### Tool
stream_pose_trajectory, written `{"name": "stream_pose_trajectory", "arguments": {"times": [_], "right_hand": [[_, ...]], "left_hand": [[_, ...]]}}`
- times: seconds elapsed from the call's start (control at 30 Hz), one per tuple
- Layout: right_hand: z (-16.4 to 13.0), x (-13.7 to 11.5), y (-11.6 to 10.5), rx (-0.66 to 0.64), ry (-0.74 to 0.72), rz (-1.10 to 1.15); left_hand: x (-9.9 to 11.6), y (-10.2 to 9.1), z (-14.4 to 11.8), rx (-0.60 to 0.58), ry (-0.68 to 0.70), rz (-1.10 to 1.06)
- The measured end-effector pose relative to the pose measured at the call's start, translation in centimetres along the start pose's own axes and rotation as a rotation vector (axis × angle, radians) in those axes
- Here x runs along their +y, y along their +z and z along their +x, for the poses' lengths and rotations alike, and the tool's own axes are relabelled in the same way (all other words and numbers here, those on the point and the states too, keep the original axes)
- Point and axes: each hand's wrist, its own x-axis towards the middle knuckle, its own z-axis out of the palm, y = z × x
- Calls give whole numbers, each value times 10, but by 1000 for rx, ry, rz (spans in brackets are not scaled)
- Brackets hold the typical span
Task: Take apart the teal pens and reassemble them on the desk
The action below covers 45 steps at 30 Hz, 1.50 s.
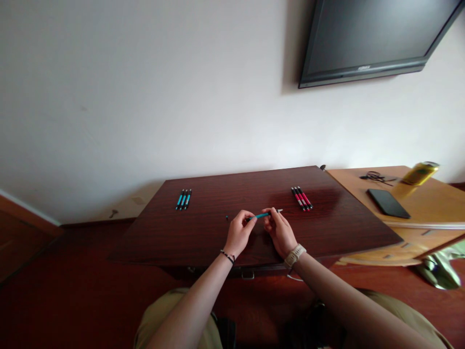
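Head view, and the count came in fast: three blue pens (pixel 183 199) in a row on the left of the table (pixel 203 237), three red pens (pixel 301 198) on the right, and one teal pen (pixel 261 215) up in the hands! One small bit (pixel 227 217), dark and bluish, lay on the wood just left of the hands (too tiny to say what it was). Over on the cabinet (pixel 443 203) sat one phone (pixel 388 203), one cable (pixel 376 177) and one can (pixel 419 174), with one TV (pixel 370 36) on the wall above.

Now the grip! The left hand (pixel 240 231) was narrow, thumb and fingers pinched on the left end of the teal pen. The right hand (pixel 280 233) was closed around its other end, fingers curled, and a pale tip (pixel 279 211) poked out past them. So the pen ran between the two hands, touching both, almost level, its teal middle bare in the gap, above the near half of the table. Both rows lay farther back, well apart from the fingers. One watch (pixel 295 255) wrapped the right wrist; bands (pixel 228 257) circled the left.
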Motion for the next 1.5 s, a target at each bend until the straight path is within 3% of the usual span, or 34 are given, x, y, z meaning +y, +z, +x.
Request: {"name": "stream_pose_trajectory", "arguments": {"times": [0.53,1.5], "right_hand": [[-1,0,0,-10,8,-4],[-3,-3,2,-9,9,41]], "left_hand": [[1,1,0,-19,-57,-23],[7,1,-2,6,-33,-122]]}}
